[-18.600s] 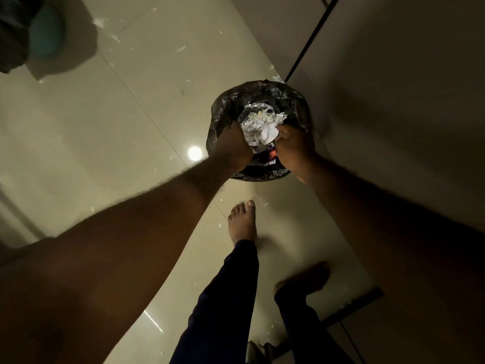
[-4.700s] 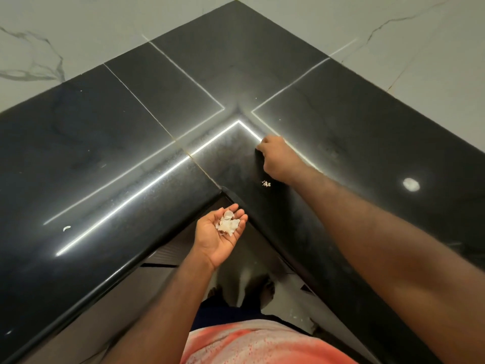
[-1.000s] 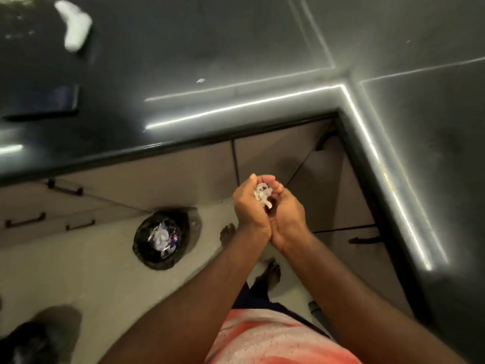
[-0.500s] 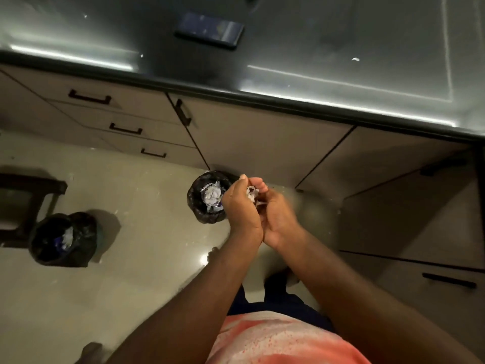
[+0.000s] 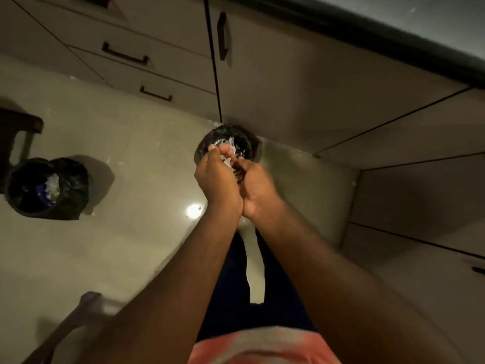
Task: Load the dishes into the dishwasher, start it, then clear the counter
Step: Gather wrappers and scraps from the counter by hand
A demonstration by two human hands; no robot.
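Note:
My left hand [image 5: 217,179] and my right hand [image 5: 258,189] are pressed together, heels touching, fingers curled round a small heap of white scraps [image 5: 227,161]. The cupped hands hover directly over a small bin lined with a black bag [image 5: 237,134], which stands on the floor against the cabinet fronts. Crumpled white and coloured waste shows inside the bin just past my fingertips. My hands hide most of the bin's opening.
A second black-bagged bin [image 5: 74,179] stands on the pale floor at the left, beside a dark stool [image 5: 19,127]. Drawers with black handles [image 5: 125,55] and a cabinet door handle [image 5: 222,35] lie ahead. The dark counter edge [image 5: 420,46] runs across the top right.
The view has swung down from the counter to the floor. My joined hands, still holding the scraps, have moved from beside the small bin to right over its opening.

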